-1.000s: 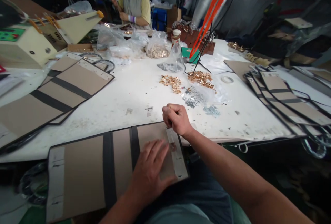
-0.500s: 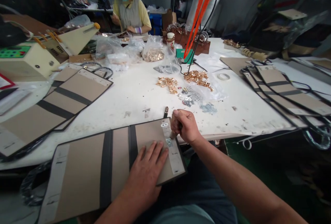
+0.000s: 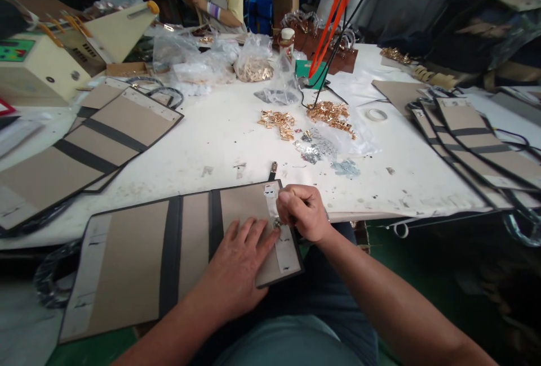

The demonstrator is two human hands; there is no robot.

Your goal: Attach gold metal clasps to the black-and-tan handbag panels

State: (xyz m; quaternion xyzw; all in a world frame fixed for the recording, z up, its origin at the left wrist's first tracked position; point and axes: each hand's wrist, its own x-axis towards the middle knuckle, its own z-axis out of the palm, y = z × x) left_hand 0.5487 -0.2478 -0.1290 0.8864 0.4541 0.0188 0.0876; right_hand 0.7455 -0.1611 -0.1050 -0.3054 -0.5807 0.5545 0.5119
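Observation:
A long beige bag panel (image 3: 131,259) with dark edges and two black bands lies across the table's near edge, over my lap. A plastic-wrapped handle (image 3: 53,281) curves out at its left end. My left hand (image 3: 243,262) rests flat on the panel's right part, fingers spread. My right hand (image 3: 303,211) is a closed fist at the pale strip (image 3: 284,250) along the right end; what its fingers hold is hidden. By the fist a small metal fitting (image 3: 276,223) sits on the strip. A black tab with a metal end (image 3: 273,170) sticks out beyond the far edge.
Gold-coloured hardware (image 3: 332,114) and thin silvery metal pieces (image 3: 345,168) lie in piles mid-table. Similar panels are stacked left (image 3: 120,124) and right (image 3: 465,124). Orange straps (image 3: 333,22) hang down. A cream machine (image 3: 46,79) stands left. Across the table sits a co-worker (image 3: 215,0).
My view has tilted down slightly. My right fist has dropped closer to the strip and the metal fitting. My left hand stays flat on the panel. The co-worker's hands have come up together.

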